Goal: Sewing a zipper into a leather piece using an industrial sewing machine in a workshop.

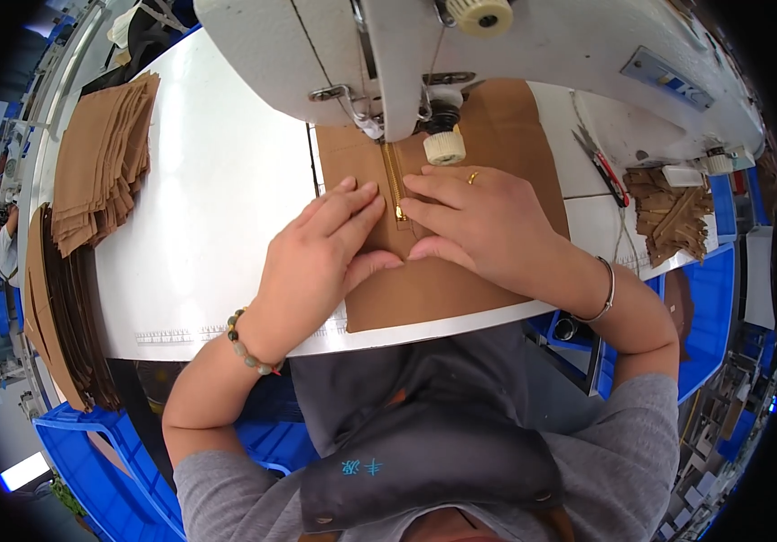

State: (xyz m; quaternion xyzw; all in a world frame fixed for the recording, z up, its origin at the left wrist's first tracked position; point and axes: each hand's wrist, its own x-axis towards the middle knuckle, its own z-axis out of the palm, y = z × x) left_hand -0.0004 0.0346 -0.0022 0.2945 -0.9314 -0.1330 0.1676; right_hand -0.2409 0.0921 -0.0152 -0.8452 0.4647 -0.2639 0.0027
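Note:
A brown fabric panel (515, 135) lies flat on the white table under the head of a sewing machine (307, 54). Set into the panel is a gold zipper (392, 172), its slider pull near my fingertips. My left hand (321, 239) presses the cloth on the zipper's left side, fingers stretched out. On the other side my right hand (474, 217) lies flat on the cloth, its fingertips beside the zipper pull. Both thumbs come close together just below the zipper's near end. The needle area is partly hidden by the machine head.
Stacked brown fabric pieces (104, 163) lie at the far left, with more panels (68, 316) hanging over the left edge. Red-handled snips (600, 167) and small brown scraps (673, 212) are at the right. Blue bins (104, 474) stand below the table on both sides.

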